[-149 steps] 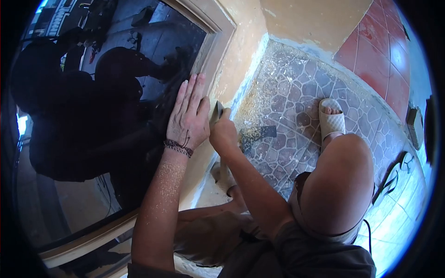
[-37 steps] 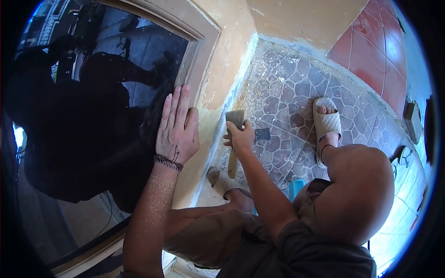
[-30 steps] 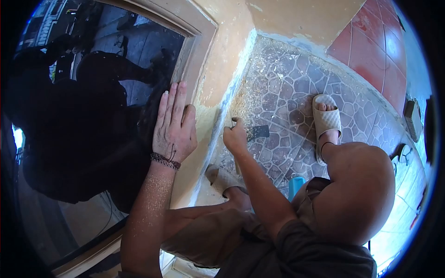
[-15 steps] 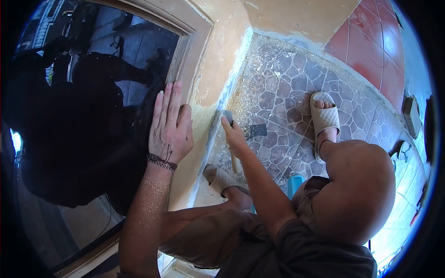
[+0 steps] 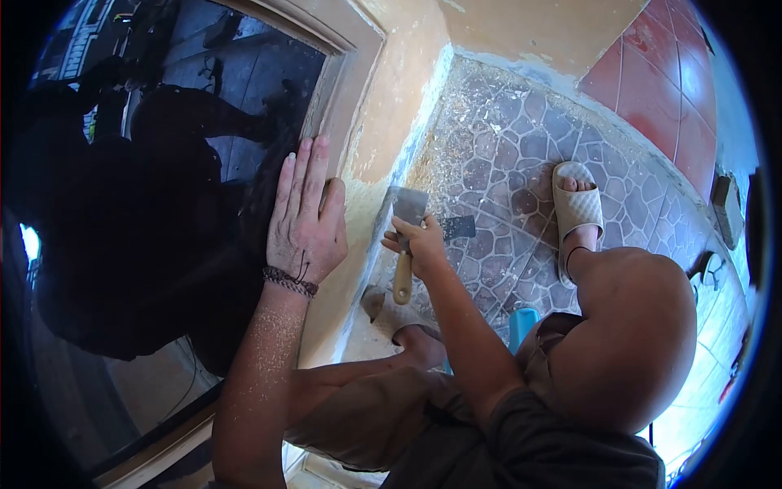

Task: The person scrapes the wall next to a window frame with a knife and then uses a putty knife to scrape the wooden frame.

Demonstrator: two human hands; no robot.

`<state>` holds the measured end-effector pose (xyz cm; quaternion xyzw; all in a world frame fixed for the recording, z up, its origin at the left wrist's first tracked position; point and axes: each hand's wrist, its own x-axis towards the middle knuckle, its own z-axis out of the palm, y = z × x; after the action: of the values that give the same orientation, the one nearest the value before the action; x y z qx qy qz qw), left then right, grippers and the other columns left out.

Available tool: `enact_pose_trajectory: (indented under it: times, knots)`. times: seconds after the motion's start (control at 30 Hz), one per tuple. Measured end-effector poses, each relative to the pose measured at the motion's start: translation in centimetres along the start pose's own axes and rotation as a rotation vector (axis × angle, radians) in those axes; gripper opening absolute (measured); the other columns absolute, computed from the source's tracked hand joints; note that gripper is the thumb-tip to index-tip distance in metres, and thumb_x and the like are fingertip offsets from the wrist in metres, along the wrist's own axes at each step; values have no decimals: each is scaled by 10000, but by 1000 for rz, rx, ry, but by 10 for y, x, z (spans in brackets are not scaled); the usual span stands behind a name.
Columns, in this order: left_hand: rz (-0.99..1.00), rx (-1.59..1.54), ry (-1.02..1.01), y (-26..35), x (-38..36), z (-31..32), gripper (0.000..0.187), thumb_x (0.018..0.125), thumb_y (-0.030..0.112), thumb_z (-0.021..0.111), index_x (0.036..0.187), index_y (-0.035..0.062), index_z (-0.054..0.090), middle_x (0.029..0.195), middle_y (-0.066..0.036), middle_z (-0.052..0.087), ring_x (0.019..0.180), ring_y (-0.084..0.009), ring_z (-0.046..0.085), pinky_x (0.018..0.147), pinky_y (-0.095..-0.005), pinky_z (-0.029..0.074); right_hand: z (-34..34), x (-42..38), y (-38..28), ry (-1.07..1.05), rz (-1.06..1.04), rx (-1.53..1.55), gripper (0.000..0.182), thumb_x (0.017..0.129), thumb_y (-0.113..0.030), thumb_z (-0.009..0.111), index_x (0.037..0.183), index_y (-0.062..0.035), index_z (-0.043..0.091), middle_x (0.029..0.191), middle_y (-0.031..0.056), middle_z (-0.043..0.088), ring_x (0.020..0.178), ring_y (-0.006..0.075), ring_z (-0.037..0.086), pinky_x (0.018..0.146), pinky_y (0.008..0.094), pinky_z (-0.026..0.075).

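My left hand (image 5: 308, 216) lies flat against the dark glass (image 5: 236, 106) and its frame (image 5: 346, 81), fingers stretched out and holding nothing. A braided bracelet and pale dust show on that wrist and forearm. In my right hand (image 5: 421, 243) is a putty knife (image 5: 410, 205) with a flat metal blade and a light wooden handle. Its blade is up near the base of the peeling yellow wall (image 5: 371, 171), and the handle sticks out below my fingers. Beside that hand, a dark flat piece (image 5: 459, 227) lies on the stone-patterned floor (image 5: 521, 196).
Pale scrapings are scattered along the wall's foot. My sandalled foot (image 5: 577, 204) stands on the floor, the other near the wall. A turquoise object (image 5: 523, 324) is beside my leg. A grey block (image 5: 725, 212) and another sandal (image 5: 712, 269) lie at the right.
The putty knife has turned in my right hand, so more of its blade and its handle now show. My left hand stays on the glass and frame; the view has shifted slightly.
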<state>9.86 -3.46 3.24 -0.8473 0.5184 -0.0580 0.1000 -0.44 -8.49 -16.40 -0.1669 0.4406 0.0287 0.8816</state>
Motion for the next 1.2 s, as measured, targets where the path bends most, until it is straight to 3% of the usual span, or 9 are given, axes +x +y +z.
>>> enact_pose_trajectory:
  times: [0.27,0.37,0.47,0.57,0.67,0.77,0.9,0.93,1.2]
  knots:
    - [-5,-4,4,0,0,0,309,725,81,603,1012,-25,557,1420,-246,309,1338,-375,285,1110,-482,224,38,-35,-30,160,-187,-1200,531,868,-138,425,1386,-123,310,1007,304,598,953,432,587,867,486,431]
    - [-2,0,10,0,-1,1,310,724,83,604,1012,-21,556,1422,-245,308,1338,-375,283,1112,-481,219,49,-34,-39,75,-106,-1342,591,853,-107,422,1421,-151,265,994,288,609,900,415,615,776,476,486]
    - [-3,-4,13,1,0,1,310,722,80,606,1011,-18,555,1423,-243,305,1339,-375,282,1112,-483,218,43,-19,-19,0,-73,-1117,632,842,-78,418,1440,-154,228,975,283,616,830,393,639,663,446,520]
    - [-3,-7,10,1,-1,0,305,726,84,605,1009,-18,552,1426,-242,302,1340,-375,279,1112,-483,219,48,-19,-24,-49,-67,-1197,704,813,-84,475,1439,-49,154,1063,301,588,997,420,588,869,443,461]
    - [-1,5,-7,0,0,-1,298,735,90,599,1007,-20,549,1427,-242,300,1342,-373,277,1113,-480,218,49,12,-36,-14,-94,-1070,668,822,-71,457,1420,-2,168,1078,314,577,1019,430,574,890,442,450]
    - [0,-2,-8,0,-2,-1,286,745,94,590,1003,-22,546,1428,-241,299,1344,-370,274,1113,-478,217,34,17,-29,-75,-245,-1219,511,817,-27,417,1324,-19,354,1051,341,570,889,444,617,699,439,520]
    - [3,-22,22,-1,-1,0,267,754,89,581,993,-26,545,1429,-238,299,1346,-365,274,1114,-471,216,41,14,-21,55,-312,-1256,444,819,-27,418,1262,9,411,1031,347,573,910,431,618,708,438,518]
    - [0,-20,16,0,-3,1,263,756,89,579,990,-26,544,1430,-238,299,1346,-364,274,1114,-468,216,45,13,-44,-38,-69,-1085,491,823,-41,444,1291,61,336,1054,340,569,1035,434,563,902,445,445]
    - [3,-27,30,-2,-2,-1,239,769,83,569,980,-27,543,1435,-229,298,1347,-355,278,1114,-460,221,62,6,-53,19,-149,-1154,463,828,-31,443,1265,81,338,1056,340,566,1022,447,562,875,466,450]
